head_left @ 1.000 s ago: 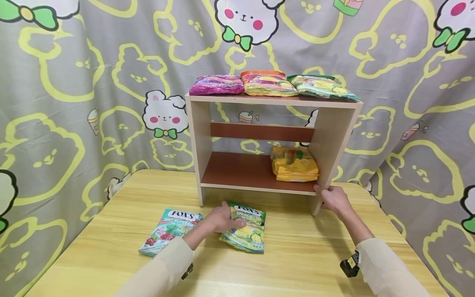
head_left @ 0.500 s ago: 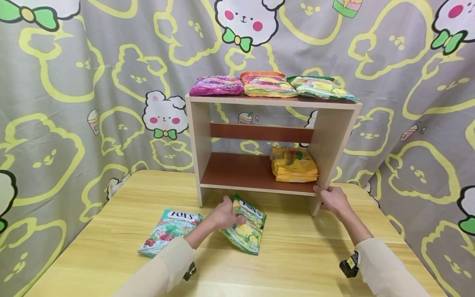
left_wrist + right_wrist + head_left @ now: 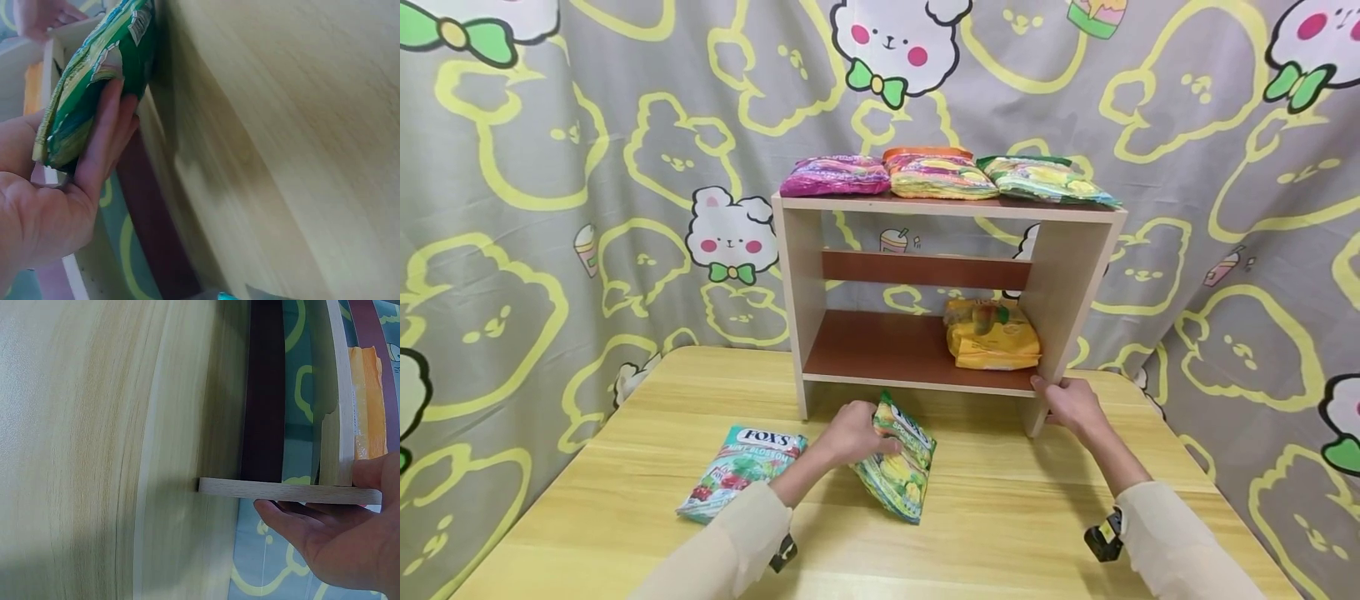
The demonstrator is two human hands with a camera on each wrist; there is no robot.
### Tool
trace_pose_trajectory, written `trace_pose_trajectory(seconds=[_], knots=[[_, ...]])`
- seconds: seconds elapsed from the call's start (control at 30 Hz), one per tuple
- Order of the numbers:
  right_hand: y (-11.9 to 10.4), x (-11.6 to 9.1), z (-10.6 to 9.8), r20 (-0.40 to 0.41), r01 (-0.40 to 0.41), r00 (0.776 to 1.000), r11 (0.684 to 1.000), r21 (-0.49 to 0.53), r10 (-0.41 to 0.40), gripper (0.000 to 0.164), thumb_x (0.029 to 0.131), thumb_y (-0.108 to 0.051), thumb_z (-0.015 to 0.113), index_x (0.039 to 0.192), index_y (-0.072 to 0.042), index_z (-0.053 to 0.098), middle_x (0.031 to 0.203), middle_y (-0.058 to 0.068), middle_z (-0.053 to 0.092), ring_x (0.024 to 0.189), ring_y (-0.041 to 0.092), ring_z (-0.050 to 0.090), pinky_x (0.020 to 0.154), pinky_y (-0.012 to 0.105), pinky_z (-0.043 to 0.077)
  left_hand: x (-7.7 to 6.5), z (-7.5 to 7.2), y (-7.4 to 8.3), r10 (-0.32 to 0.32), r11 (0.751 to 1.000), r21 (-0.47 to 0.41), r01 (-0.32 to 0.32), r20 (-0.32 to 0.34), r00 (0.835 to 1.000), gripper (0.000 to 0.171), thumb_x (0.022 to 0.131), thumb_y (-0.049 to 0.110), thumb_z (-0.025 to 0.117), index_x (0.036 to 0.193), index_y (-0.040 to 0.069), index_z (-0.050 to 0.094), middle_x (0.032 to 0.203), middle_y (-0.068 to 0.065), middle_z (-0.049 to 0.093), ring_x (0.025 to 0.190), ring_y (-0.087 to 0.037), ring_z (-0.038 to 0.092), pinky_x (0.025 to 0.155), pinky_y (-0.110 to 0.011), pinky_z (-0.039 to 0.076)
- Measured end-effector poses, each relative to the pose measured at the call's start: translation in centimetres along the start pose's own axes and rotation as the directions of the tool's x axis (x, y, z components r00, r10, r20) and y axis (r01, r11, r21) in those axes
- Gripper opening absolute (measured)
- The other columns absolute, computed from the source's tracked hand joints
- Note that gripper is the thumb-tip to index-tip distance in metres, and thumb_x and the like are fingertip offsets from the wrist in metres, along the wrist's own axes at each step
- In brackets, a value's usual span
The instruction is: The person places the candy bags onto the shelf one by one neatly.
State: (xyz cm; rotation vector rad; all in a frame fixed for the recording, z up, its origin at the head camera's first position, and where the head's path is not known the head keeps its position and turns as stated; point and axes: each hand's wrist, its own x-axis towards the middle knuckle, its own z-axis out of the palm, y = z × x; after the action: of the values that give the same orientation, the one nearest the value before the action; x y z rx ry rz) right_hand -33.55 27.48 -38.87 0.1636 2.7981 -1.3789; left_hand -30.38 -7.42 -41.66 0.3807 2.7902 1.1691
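My left hand (image 3: 852,435) holds the left edge of a green and yellow bag of FOX'S candy (image 3: 898,479), thumb on the printed face. In the left wrist view, the fingers of the left hand (image 3: 50,212) lie along the back of the candy bag (image 3: 134,59), which is tilted up off the table. My right hand (image 3: 1075,404) grips the lower right side panel of a small shelf unit (image 3: 872,346). The right wrist view has the right hand's thumb (image 3: 369,472) and fingers on opposite sides of the panel (image 3: 287,490).
A teal FOX'S candy bag (image 3: 748,467) lies on the wooden table (image 3: 985,533), left of my left forearm. Yellow packages (image 3: 996,337) sit at the right of the lower shelf. On top are a purple bag (image 3: 835,176), an orange bag (image 3: 938,173) and a green bag (image 3: 1048,179).
My left hand has tilted the green candy bag up from the table and turned it, its lower end swinging slightly left. The right hand keeps its grip on the shelf unit.
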Motion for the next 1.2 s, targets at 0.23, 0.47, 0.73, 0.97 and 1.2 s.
trace_pose_trajectory(seconds=[0.23, 0.47, 0.73, 0.97, 1.2], knots=[[0.3, 0.0, 0.0, -0.014, -0.005, 1.0, 1.0, -0.011, 0.005, 0.069, 0.104, -0.045, 0.044, 0.134, 0.016, 0.053, 0.136, 0.04, 0.052, 0.106, 0.04, 0.07, 0.086, 0.043, 0.061, -0.3, -0.1, 1.1, 0.068, 0.997, 0.032, -0.069, 0.009, 0.998, 0.031, 0.077, 0.022, 0.089, 0.076, 0.011, 0.06, 0.063, 0.003, 0.055, 0.058, -0.01, 0.05, 0.053, -0.024, 0.043], [0.5, 0.1, 0.1, -0.019, -0.002, 1.0, 1.0, -0.013, 0.002, 0.07, 0.104, -0.045, 0.044, 0.135, 0.017, 0.052, 0.136, 0.04, 0.052, 0.107, 0.041, 0.069, 0.085, 0.043, 0.062, -0.4, 0.0, 1.5, 0.079, 0.995, 0.055, -0.08, 0.011, 0.997, 0.032, 0.077, 0.022, 0.089, 0.077, 0.011, 0.059, 0.063, 0.003, 0.054, 0.057, -0.01, 0.049, 0.051, -0.023, 0.042], [0.4, 0.2, 0.1, -0.012, 0.003, 1.0, 1.0, -0.019, -0.003, 0.07, 0.105, -0.045, 0.043, 0.136, 0.017, 0.051, 0.137, 0.04, 0.051, 0.108, 0.042, 0.069, 0.086, 0.045, 0.061, -0.5, -0.2, 2.1, 0.072, 0.995, 0.062, -0.073, 0.02, 0.997, 0.032, 0.077, 0.023, 0.089, 0.077, 0.01, 0.059, 0.063, 0.002, 0.052, 0.056, -0.011, 0.047, 0.05, -0.025, 0.04], [0.4, 0.2, 0.1, -0.017, 0.002, 1.0, 1.0, -0.013, -0.003, 0.07, 0.105, -0.045, 0.043, 0.136, 0.017, 0.051, 0.137, 0.04, 0.052, 0.108, 0.042, 0.069, 0.086, 0.045, 0.061, -0.7, -0.7, 3.4, 0.103, 0.989, 0.1, -0.108, 0.05, 0.993, 0.032, 0.077, 0.026, 0.089, 0.082, 0.01, 0.063, 0.066, 0.003, 0.054, 0.058, -0.011, 0.048, 0.055, -0.026, 0.043], [0.3, 0.2, 0.2, -0.028, 0.008, 1.0, 1.0, -0.012, -0.008, 0.067, 0.104, -0.042, 0.044, 0.134, 0.017, 0.053, 0.135, 0.041, 0.053, 0.104, 0.041, 0.07, 0.084, 0.045, 0.061, -0.6, -2.9, 5.6, 0.156, 0.987, 0.035, -0.158, 0.045, 0.987, 0.027, 0.08, 0.024, 0.088, 0.081, 0.012, 0.063, 0.066, 0.004, 0.062, 0.057, -0.008, 0.056, 0.054, -0.024, 0.047]])
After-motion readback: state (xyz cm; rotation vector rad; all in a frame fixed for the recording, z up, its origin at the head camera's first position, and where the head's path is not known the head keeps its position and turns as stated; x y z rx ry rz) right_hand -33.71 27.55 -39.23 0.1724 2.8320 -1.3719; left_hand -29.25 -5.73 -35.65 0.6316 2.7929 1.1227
